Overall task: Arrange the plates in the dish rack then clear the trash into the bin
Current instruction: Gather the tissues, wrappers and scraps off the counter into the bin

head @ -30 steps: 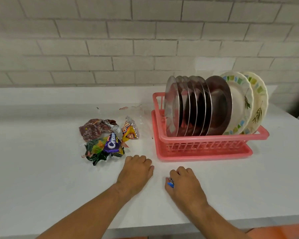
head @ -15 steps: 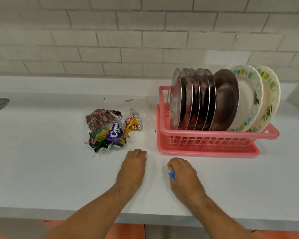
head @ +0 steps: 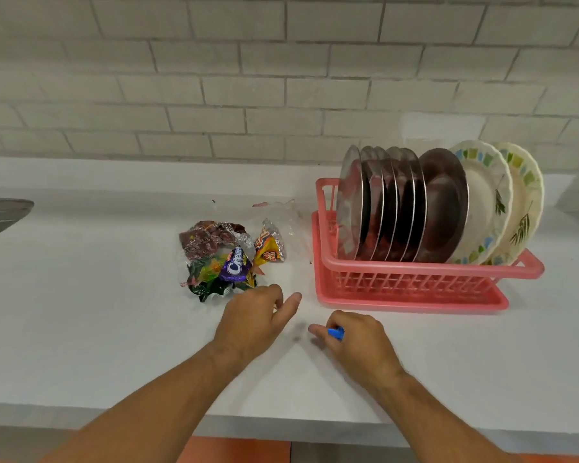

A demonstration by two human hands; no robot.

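Showed round steel and patterned plates [head: 398, 208] slotted upright in a pink plastic dish rack [head: 415, 274], far right (seemingly all racked). Caught the left hand [head: 253, 320], loosely curled and holding nothing visible, just near of crumpled foil snack wrappers [head: 224, 259], and the right hand [head: 358, 342] pinching a small blue scrap [head: 335, 333], probably bin-bound.

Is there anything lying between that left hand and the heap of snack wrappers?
Nothing visible. The left hand is just in front of the wrappers, only bare counter between them. The dish rack stands off to the right, out of that path.
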